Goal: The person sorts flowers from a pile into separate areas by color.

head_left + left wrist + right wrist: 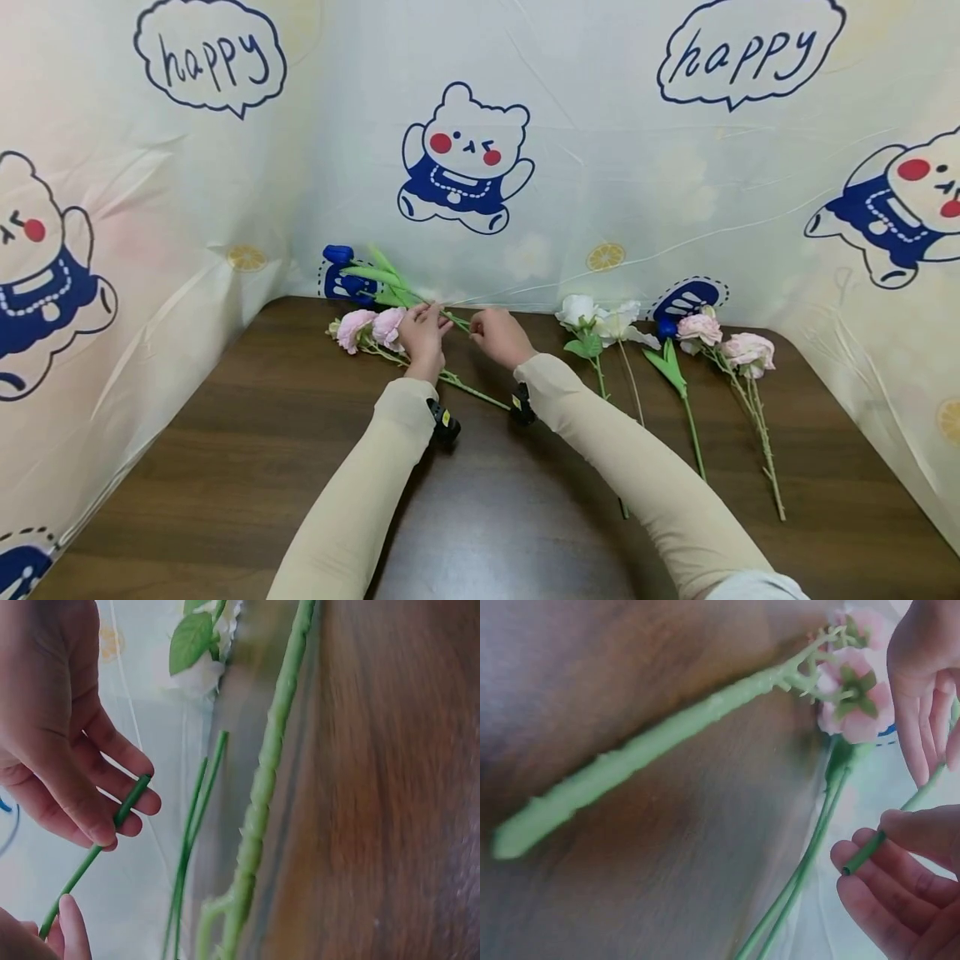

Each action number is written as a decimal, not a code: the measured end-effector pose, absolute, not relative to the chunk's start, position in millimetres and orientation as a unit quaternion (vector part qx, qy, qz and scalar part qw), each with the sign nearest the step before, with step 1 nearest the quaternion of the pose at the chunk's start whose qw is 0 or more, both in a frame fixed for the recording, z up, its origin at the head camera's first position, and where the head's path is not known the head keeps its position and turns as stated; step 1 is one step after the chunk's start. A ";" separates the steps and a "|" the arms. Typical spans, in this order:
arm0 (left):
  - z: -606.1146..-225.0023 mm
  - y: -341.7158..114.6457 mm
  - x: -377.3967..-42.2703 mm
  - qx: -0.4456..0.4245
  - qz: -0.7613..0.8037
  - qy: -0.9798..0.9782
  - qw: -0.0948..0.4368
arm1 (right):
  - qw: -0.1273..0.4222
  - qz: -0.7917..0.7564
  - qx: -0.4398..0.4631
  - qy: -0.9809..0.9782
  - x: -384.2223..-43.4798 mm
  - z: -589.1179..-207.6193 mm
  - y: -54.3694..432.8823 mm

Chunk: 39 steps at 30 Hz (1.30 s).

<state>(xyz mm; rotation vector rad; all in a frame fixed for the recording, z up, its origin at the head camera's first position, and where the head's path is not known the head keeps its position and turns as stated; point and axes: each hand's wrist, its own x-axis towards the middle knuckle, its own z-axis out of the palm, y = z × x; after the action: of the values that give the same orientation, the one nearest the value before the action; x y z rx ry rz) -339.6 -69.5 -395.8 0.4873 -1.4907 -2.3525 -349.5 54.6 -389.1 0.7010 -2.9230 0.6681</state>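
My left hand (423, 337) and right hand (502, 336) are close together near the table's back edge. Between them runs a thin green stem (81, 871), which appears to belong to one of the blue tulips (338, 255) at the back left. The right hand pinches it near its cut end (862, 855) between thumb and fingers. Farther up, the left hand's fingers (73, 930) pinch the same stem. Below the left hand lies a pink flower spray (356, 331) with a thick, knobbly stem (259, 799). Two other thin green stems (184, 851) lie behind it.
To the right lie white flowers (579, 311), a single blue tulip (666, 367) and another pink spray (750, 354), stems toward me. A printed cloth (600, 183) hangs behind and beside the brown wooden table (225, 467).
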 end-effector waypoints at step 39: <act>-387.1 153.5 -262.8 -0.154 -0.488 -0.859 0.017 | 0.080 0.348 0.015 -0.934 -222.6 -378.0 267.9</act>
<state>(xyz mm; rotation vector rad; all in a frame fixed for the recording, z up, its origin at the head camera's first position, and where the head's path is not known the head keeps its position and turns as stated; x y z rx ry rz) -262.8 153.5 -387.1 -0.4795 -2.6702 -1.5176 -222.6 267.9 -378.0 0.0437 -2.7940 1.0415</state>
